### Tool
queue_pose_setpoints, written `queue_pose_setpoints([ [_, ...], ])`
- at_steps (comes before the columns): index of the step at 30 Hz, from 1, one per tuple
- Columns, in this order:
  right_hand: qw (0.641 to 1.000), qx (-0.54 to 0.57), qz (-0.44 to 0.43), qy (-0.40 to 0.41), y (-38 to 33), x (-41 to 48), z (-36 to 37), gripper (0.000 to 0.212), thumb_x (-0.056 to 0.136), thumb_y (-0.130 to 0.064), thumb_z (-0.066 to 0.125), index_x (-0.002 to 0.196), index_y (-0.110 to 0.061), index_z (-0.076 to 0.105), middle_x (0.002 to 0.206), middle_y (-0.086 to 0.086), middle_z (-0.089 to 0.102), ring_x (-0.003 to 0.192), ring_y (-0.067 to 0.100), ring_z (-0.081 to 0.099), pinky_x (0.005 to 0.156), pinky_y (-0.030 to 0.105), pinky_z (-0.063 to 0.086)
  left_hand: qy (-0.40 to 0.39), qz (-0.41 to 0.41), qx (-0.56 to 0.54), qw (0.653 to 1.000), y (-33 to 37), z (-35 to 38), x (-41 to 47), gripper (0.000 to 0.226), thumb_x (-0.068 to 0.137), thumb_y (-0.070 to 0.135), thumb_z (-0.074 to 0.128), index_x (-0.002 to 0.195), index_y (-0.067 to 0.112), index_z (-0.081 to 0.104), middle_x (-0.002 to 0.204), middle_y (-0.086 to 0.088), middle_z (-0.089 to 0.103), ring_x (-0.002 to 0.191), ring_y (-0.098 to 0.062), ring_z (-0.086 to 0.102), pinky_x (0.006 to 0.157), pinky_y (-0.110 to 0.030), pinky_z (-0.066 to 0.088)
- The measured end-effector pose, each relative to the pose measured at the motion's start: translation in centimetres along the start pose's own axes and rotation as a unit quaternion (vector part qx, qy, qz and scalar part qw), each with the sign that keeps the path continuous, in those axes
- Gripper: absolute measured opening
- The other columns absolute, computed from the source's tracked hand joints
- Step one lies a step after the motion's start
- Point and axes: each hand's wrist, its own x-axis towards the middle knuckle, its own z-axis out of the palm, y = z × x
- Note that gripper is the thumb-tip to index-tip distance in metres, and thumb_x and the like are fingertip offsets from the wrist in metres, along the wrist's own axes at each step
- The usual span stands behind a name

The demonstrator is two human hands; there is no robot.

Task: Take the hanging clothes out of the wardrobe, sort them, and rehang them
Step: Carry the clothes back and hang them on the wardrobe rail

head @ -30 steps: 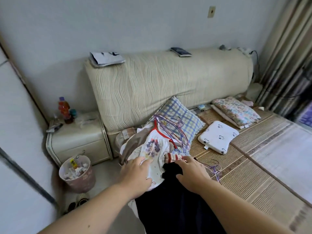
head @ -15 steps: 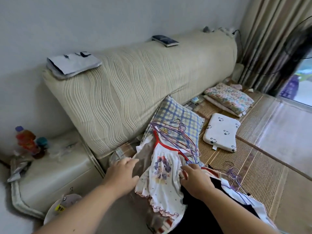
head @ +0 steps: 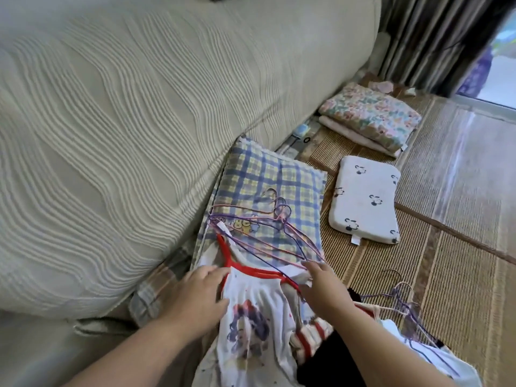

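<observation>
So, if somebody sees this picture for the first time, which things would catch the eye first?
First the white dress with red trim, low in the middle, with the left hand and the right hand at its shoulders. Behind it, thin wire hangers fan over a checked pillow set against the big cream headboard.

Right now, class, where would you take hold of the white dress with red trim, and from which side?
Grip the white dress at its red-trimmed neckline, one shoulder per hand, coming from the hem end, as the left hand and right hand do. It lies flat with the neckline farthest and wire hangers fanned just beyond.
</observation>
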Motion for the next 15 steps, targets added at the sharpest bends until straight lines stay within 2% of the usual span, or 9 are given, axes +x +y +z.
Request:
queue_pose_setpoints([
  [2, 1.000, 0.006, 0.007, -0.004, 0.9, 4.3, 0.3, 0.062, 0.088, -0.031, 0.055, 0.145, -0.029, 0.030, 0.148, 0.003, 0.034, 0.125, 0.024, 0.047, 0.099, 0.036, 0.045, -0.012, 0.006, 0.007, 1.000, 0.0, 0.9, 4.3, 0.063, 0.085, 0.040, 0.054, 0.143, 0.033, 0.034, 0.145, 0.006, 0.036, 0.133, -0.015, 0.032, 0.110, -0.027, 0.026],
  [6, 1.000, -0.002, 0.019, -0.014, 2.5, 11.4, 1.6, 0.064, 0.090, -0.033, 0.054, 0.147, -0.030, 0.024, 0.146, 0.003, 0.039, 0.123, 0.024, 0.049, 0.098, 0.037, 0.046, -0.020, 0.016, 0.023, 0.999, -0.3, 2.5, 12.2, 0.063, 0.083, 0.039, 0.053, 0.143, 0.033, 0.034, 0.146, 0.003, 0.037, 0.133, -0.018, 0.034, 0.112, -0.030, 0.027],
  [8, 0.999, 0.016, 0.025, -0.018, 3.3, 14.6, 2.7, 0.059, 0.090, -0.031, 0.052, 0.144, -0.030, 0.028, 0.141, 0.003, 0.045, 0.116, 0.023, 0.052, 0.089, 0.034, 0.047, -0.030, 0.014, 0.030, 0.999, -0.3, 3.8, 15.5, 0.063, 0.083, 0.038, 0.051, 0.143, 0.033, 0.033, 0.149, 0.002, 0.034, 0.136, -0.019, 0.030, 0.113, -0.034, 0.027],
  [10, 0.998, 0.033, 0.035, -0.027, 4.0, 17.3, 3.7, 0.054, 0.089, -0.033, 0.053, 0.139, -0.026, 0.035, 0.139, 0.004, 0.047, 0.115, 0.023, 0.052, 0.089, 0.033, 0.045, -0.049, 0.014, 0.039, 0.998, -0.4, 5.1, 18.0, 0.064, 0.082, 0.038, 0.050, 0.144, 0.035, 0.031, 0.152, 0.002, 0.028, 0.138, -0.020, 0.026, 0.113, -0.037, 0.028],
  [12, 0.997, 0.041, 0.048, -0.047, 4.7, 19.9, 4.8, 0.062, 0.088, -0.037, 0.055, 0.142, -0.021, 0.030, 0.145, 0.005, 0.040, 0.124, 0.025, 0.046, 0.097, 0.034, 0.041, -0.074, 0.016, 0.048, 0.996, -0.7, 6.5, 19.8, 0.066, 0.081, 0.039, 0.049, 0.144, 0.036, 0.028, 0.154, 0.002, 0.024, 0.139, -0.022, 0.022, 0.112, -0.040, 0.028],
  [15, 0.995, 0.027, 0.064, -0.066, 5.2, 22.6, 6.0, 0.079, 0.088, -0.040, 0.056, 0.150, -0.024, 0.011, 0.157, 0.000, 0.019, 0.139, 0.024, 0.028, 0.111, 0.041, 0.029, -0.095, 0.007, 0.056, 0.994, -1.4, 8.2, 21.3, 0.066, 0.080, 0.039, 0.049, 0.142, 0.037, 0.028, 0.155, 0.002, 0.021, 0.140, -0.021, 0.020, 0.112, -0.044, 0.027],
])
